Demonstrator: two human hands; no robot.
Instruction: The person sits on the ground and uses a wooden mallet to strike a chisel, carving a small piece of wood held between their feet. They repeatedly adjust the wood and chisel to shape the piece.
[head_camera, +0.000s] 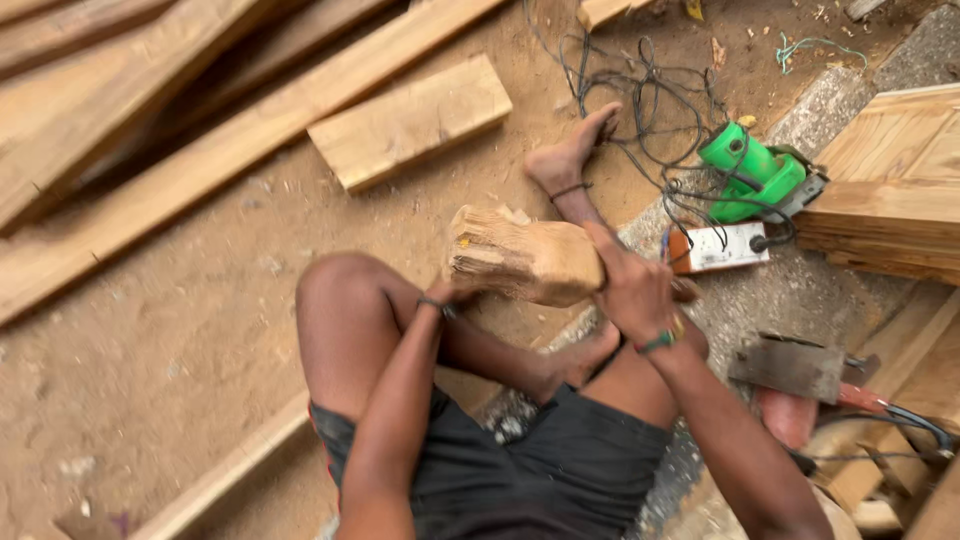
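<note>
Both hands grip the wood block (525, 260): left hand (452, 293) underneath, right hand (635, 290) wrapping its end.

Your hands hold a wood block (525, 260) over your legs; a power tool (755, 180) lies to its right.

A chunky block of pale, rough-hewn wood (522, 262), its left end splintered and ragged, lies roughly level above the seated person's knees, clear of the sandy ground, gripped at its right end and supported underneath on its left.
</note>
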